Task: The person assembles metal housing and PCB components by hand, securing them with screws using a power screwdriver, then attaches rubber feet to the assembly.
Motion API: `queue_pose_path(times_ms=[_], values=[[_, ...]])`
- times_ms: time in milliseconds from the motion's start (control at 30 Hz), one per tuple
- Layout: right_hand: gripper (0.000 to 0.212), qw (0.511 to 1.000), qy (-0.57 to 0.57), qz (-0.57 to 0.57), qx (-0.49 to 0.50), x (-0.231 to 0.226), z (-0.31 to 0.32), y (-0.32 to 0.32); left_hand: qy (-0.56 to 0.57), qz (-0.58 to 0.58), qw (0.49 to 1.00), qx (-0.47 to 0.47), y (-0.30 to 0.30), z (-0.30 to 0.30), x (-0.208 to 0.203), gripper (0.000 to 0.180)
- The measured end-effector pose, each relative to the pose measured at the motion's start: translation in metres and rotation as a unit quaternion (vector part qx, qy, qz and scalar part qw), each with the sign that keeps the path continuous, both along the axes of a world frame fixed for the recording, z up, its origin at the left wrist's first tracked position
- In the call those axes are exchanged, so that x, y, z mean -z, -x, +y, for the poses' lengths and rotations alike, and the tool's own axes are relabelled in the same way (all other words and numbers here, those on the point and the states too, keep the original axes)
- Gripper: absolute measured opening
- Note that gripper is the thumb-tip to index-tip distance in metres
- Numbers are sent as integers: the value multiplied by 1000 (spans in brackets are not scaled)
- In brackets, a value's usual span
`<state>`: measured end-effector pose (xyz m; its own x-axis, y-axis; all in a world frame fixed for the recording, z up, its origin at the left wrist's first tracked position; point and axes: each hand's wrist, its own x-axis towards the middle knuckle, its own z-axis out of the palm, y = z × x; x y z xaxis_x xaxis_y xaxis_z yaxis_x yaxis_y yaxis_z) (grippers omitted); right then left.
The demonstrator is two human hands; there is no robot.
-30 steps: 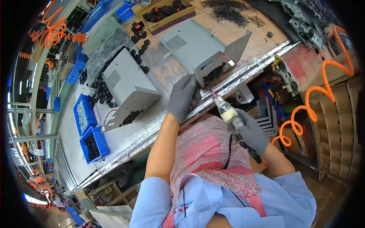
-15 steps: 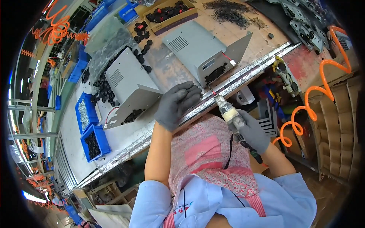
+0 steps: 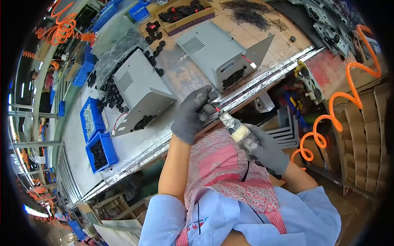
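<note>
My right hand [image 3: 269,149], in a grey glove, is wrapped round a pneumatic screwdriver [image 3: 240,132] with pale tape on its body. The tool's reddish bit points up and left at the fingers of my left hand [image 3: 191,117]. That hand, also gloved in grey, is curled over the bench's metal edge; what its fingers hold, if anything, is too small to tell. Just beyond stands a grey sheet-metal housing [image 3: 211,45] with vent slots, a black fan [image 3: 234,79] and a red lead with a white plug. A similar housing [image 3: 139,78] sits to the left.
Blue bins hold silvery screws [image 3: 89,119] and black screws [image 3: 98,155]. Black round parts [image 3: 111,92] lie beside plastic bags [image 3: 121,45]. A carton of black and red parts [image 3: 184,18] and wire coils [image 3: 248,14] are farther back. An orange coiled hose [image 3: 328,117] hangs at right.
The screwdriver in my right hand has moved left and a little down, so its bit now meets my left fingers. My left hand has turned and its fingers have curled in.
</note>
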<state>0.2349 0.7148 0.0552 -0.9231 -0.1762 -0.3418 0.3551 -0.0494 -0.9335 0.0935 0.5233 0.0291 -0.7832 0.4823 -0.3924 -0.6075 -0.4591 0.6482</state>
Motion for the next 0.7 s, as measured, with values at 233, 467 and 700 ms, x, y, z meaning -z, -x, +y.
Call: queue_pose_path(times_ms=[233, 467, 700], values=[[48, 1000, 0, -18, -1, 0, -2, -1, 30, 30, 999, 1, -8, 2, -5, 37], [40, 996, 64, -54, 15, -2, -1, 0, 70, 109, 991, -25, -17, 10, -13, 38], [43, 997, 70, -20, -1, -1, 9, -1, 75, 128, 989, 0, -16, 13, -4, 43]])
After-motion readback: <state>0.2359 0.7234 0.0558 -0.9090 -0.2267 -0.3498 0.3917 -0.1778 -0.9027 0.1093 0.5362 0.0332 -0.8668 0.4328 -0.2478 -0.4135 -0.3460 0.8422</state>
